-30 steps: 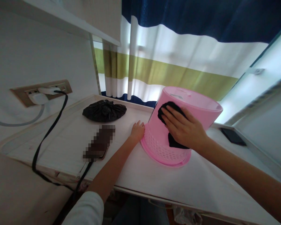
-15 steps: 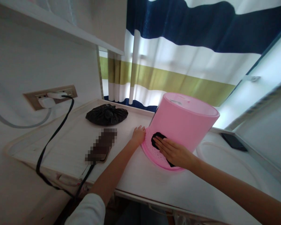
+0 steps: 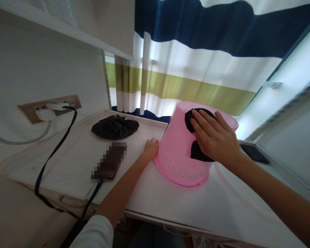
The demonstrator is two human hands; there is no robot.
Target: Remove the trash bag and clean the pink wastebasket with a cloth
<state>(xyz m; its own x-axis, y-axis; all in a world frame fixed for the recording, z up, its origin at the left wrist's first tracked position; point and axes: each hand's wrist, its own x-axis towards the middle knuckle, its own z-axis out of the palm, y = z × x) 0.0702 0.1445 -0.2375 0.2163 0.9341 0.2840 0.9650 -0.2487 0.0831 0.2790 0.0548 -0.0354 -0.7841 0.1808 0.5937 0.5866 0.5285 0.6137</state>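
A pink plastic basket (image 3: 175, 137) lies tilted on the white table (image 3: 155, 196), its perforated rim toward me. My left hand (image 3: 151, 148) grips the left edge of that rim. Pressed flat against the upper side wall, my right hand (image 3: 217, 137) has its fingers spread over a black cloth (image 3: 200, 153). The cloth shows above the fingertips and below the palm, between hand and basket.
A knotted black bag (image 3: 115, 126) sits at the back left, with a phone-like blurred object (image 3: 110, 162) nearer me. A black cable (image 3: 51, 155) runs from the wall socket (image 3: 76, 101). A dark phone (image 3: 255, 153) lies at the right.
My right hand has moved the black cloth up the basket's side from the perforated rim toward the other end. My left hand stays at the rim. The view has shifted slightly.
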